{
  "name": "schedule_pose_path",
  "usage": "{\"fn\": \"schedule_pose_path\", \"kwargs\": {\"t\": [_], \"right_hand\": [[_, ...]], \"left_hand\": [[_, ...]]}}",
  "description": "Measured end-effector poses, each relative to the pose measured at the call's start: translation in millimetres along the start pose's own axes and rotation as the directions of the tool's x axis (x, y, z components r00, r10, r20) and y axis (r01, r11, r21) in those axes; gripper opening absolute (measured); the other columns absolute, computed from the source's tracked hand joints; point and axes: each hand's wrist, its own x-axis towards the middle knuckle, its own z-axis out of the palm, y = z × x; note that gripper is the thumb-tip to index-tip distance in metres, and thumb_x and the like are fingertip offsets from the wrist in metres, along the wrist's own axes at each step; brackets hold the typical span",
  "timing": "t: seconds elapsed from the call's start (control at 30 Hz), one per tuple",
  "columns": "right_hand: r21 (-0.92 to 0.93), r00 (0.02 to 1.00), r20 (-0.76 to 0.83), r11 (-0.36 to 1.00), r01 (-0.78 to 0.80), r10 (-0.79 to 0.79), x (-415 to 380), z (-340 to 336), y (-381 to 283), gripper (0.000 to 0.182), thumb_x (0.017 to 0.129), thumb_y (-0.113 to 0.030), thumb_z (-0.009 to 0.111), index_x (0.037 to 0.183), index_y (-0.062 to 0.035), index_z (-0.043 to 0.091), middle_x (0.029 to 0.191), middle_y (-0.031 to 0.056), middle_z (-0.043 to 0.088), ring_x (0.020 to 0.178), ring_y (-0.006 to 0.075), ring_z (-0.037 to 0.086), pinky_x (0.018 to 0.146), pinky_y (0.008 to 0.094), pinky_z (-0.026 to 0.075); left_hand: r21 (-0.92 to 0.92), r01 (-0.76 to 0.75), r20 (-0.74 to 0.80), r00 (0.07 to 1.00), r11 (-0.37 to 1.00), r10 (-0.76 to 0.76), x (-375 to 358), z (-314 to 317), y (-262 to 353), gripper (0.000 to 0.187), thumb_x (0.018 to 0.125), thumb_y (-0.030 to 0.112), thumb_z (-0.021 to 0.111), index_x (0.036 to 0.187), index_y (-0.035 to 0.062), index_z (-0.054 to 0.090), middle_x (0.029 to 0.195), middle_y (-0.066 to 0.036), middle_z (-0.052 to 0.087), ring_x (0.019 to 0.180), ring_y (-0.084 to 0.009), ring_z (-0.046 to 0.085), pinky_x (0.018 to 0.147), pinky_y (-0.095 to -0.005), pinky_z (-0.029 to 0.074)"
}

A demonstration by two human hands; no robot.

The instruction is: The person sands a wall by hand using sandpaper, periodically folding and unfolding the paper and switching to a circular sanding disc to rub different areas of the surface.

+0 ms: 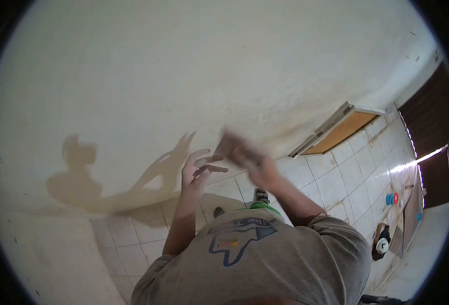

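Observation:
In front of the pale wall (148, 81), my right hand (260, 170) is closed around a flat, brownish-grey piece (228, 143). Motion smears both the hand and this piece, and I cannot tell what kind of thing it is. My left hand (196, 172) is just to the left of it, fingers apart and curved toward the piece, with dust on the skin. The left fingertips come close to the piece's lower left edge. Shadows of my head and arm fall on the wall at the left.
A framed panel (341, 133) with an orange-brown face leans at the wall's foot on the right. Pale tiles (331, 173) cover the floor. Farther right are a blue and red container (392, 199), a dark item with a white round top (382, 245) and a dark curtain (430, 132).

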Motion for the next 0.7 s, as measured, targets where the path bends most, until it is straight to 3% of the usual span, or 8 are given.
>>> {"fn": "schedule_pose_path", "kwargs": {"t": [0.1,0.17,0.27,0.3,0.37,0.4,0.53,0.7], "right_hand": [[-0.353,0.668,-0.484,0.825,0.441,-0.565,37,-59,-41,0.042,0.096,0.012,0.048,0.137,0.0077,0.052,0.134,0.023,0.059,0.129,0.0306,0.055,0.109,0.0423,0.045],[-0.77,0.361,-0.474,0.577,0.273,-0.803,59,-90,-65,0.043,0.092,0.013,0.05,0.134,0.0068,0.056,0.13,0.0244,0.062,0.128,0.0306,0.056,0.103,0.0391,0.05],[-0.846,0.395,-0.318,0.446,0.293,-0.862,96,-114,-35,0.05,0.086,0.015,0.055,0.134,0.0017,0.059,0.13,0.0252,0.062,0.129,0.0347,0.056,0.106,0.0415,0.047],[-0.792,0.53,-0.301,0.518,0.324,-0.792,101,-109,-19,0.059,0.078,0.018,0.055,0.133,-0.0034,0.062,0.135,0.0261,0.058,0.132,0.0396,0.051,0.111,0.043,0.042],[-0.734,0.59,-0.289,0.571,0.369,-0.754,105,-89,29,0.076,0.066,0.023,0.048,0.136,-0.0042,0.059,0.15,0.0263,0.042,0.143,0.0425,0.036,0.117,0.0447,0.033],[-0.768,0.625,-0.245,0.542,0.341,-0.741,99,-82,64,0.076,0.066,0.02,0.048,0.138,-0.003,0.057,0.153,0.0265,0.039,0.144,0.0432,0.034,0.118,0.0476,0.031],[-0.843,0.753,-0.152,0.481,0.239,-0.64,52,-71,162,0.061,0.081,0.001,0.056,0.141,-0.0097,0.055,0.15,0.0206,0.045,0.141,0.0414,0.039,0.117,0.0496,0.031],[-0.935,0.758,-0.064,0.304,0.182,-0.649,61,-101,138,0.052,0.086,-0.011,0.058,0.137,-0.0183,0.061,0.151,0.0154,0.047,0.14,0.0384,0.042,0.114,0.0552,0.031]], "left_hand": [[-0.013,-0.001,-0.011,1.0,1.0,0.001,5,2,-14,0.029,0.095,0.01,0.057,0.12,-0.0025,0.056,0.115,-0.019,0.065,0.092,-0.0246,0.07,0.087,-0.0369,0.053],[-0.024,0.106,0.007,0.994,0.994,-0.106,-4,-7,-32,0.027,0.094,0.01,0.057,0.118,-0.003,0.057,0.112,-0.019,0.065,0.093,-0.0231,0.07,0.086,-0.035,0.054],[0.044,0.158,-0.079,0.985,0.986,-0.154,-21,-4,-49,0.022,0.096,0.011,0.053,0.113,-0.0022,0.059,0.085,-0.01,0.063,0.07,-0.0142,0.065,0.067,-0.0272,0.053],[0.018,0.25,-0.051,0.967,0.968,-0.249,-26,-7,-46,0.021,0.096,0.012,0.052,0.111,-0.0015,0.06,0.076,-0.006,0.057,0.062,-0.0119,0.058,0.06,-0.0256,0.049],[-0.033,0.426,0.014,0.905,0.904,-0.425,-30,-8,-39,0.021,0.098,0.016,0.049,0.106,-0.0001,0.061,0.059,0.003,0.045,0.046,-0.0072,0.044,0.047,-0.0224,0.041],[-0.053,0.418,-0.047,0.906,0.907,-0.421,-30,4,-36,0.024,0.1,0.02,0.045,0.105,0.0017,0.061,0.05,0.009,0.029,0.038,-0.005,0.026,0.037,-0.0229,0.025],[-0.119,0.334,-0.062,0.938,0.935,-0.342,-26,15,-39,0.029,0.1,0.024,0.045,0.104,0.0002,0.061,0.05,0.009,0.03,0.038,-0.0054,0.026,0.039,-0.0227,0.025],[-0.144,0.24,-0.03,0.969,0.96,-0.247,-11,25,-39,0.033,0.1,0.029,0.046,0.1,0.0,0.062,0.051,0.008,0.031,0.04,-0.0057,0.029,0.041,-0.0231,0.026]]}}
